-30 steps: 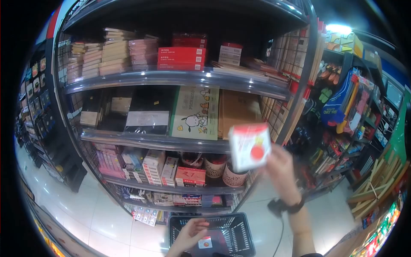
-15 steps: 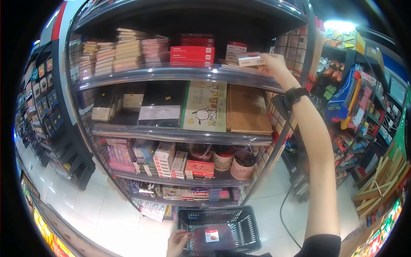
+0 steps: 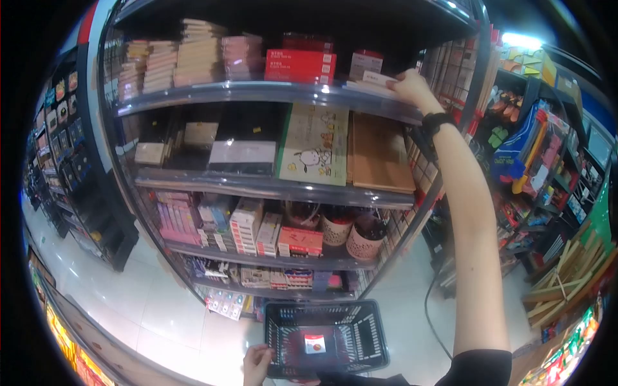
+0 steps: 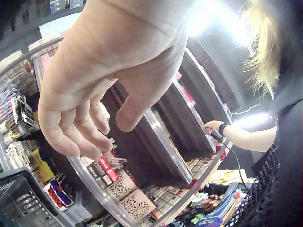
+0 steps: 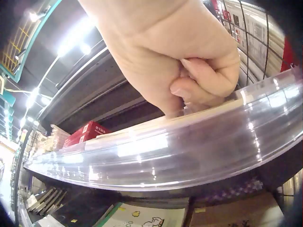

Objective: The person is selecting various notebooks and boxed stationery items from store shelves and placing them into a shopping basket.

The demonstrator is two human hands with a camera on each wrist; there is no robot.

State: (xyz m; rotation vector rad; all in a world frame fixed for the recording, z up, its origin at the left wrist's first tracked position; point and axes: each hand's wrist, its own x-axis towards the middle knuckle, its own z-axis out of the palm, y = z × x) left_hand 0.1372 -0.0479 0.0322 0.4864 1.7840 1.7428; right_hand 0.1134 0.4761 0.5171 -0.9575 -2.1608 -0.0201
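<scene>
At the right end of the upper shelf, my right hand point(image 3: 412, 89) pinches the end of a flat white box point(image 3: 378, 79), which lies low over a flat stack. The right wrist view shows this hand point(image 5: 184, 61) with curled fingers behind the shelf's clear front edge point(image 5: 189, 156), which hides most of what they hold. My left hand point(image 3: 257, 363) hangs beside the left rim of a dark basket point(image 3: 269, 334); seen in the left wrist view, its fingers point(image 4: 71, 127) are loosely bent around nothing. Inside the basket lies a small white and red box point(image 3: 315, 344).
Red boxes point(image 3: 300, 66) and stacked pale notebooks point(image 3: 201, 55) share the upper shelf. Below are folders, a Pochacco-print pad point(image 3: 314, 145), brown envelopes point(image 3: 381, 154) and patterned pots point(image 3: 365, 241). A wire mesh side point(image 3: 444, 71) stands right of my right hand.
The right hand carried the white box up and left of the mesh onto the upper shelf, then lowered it slightly. My left hand moved from over the basket to its left side.
</scene>
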